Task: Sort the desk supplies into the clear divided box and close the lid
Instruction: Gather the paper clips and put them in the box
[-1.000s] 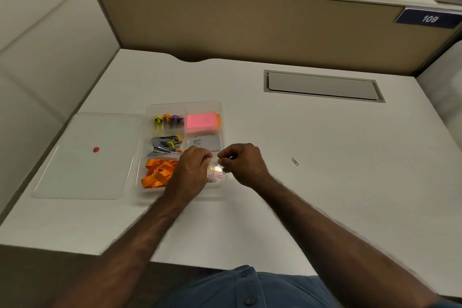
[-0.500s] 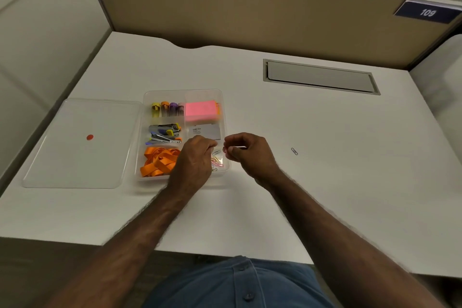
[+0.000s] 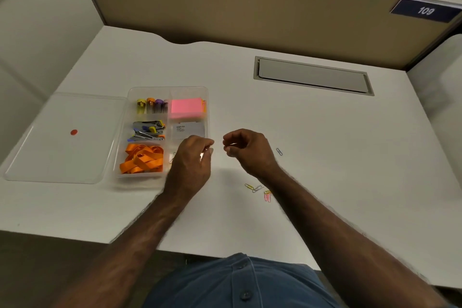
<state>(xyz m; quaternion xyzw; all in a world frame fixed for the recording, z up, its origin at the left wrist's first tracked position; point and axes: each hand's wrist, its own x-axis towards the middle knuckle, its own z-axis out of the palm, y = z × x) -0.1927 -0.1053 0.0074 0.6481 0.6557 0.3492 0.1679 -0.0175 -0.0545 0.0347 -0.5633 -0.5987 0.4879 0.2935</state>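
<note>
The clear divided box [image 3: 167, 89] sits on the white desk and holds coloured tubes [image 3: 150, 105], pink sticky notes [image 3: 186, 107], staple removers [image 3: 148, 130], a white card [image 3: 188, 130] and orange rubber bands [image 3: 142, 159]. Its clear lid [image 3: 62, 147], marked with a red dot, lies flat to the left of it. My left hand [image 3: 192, 162] hovers over the box's near right compartment with fingertips pinched together, hiding what is inside. My right hand [image 3: 247, 150] is just right of the box, thumb and forefinger pinched on a thin pale paper clip. Loose paper clips [image 3: 253, 187] lie on the desk under my right wrist, plus a pink one [image 3: 267, 196] and a single one [image 3: 279, 151].
A grey cable hatch [image 3: 312, 75] is set into the desk at the back right. A tan partition [image 3: 225, 7] runs behind the desk, with a white wall panel to the left. The desk's front edge is close to my body.
My right hand has pulled away to the right from the box's near right compartment. My left hand stays over it. The view has tilted down, and the loose clips near me have come into view.
</note>
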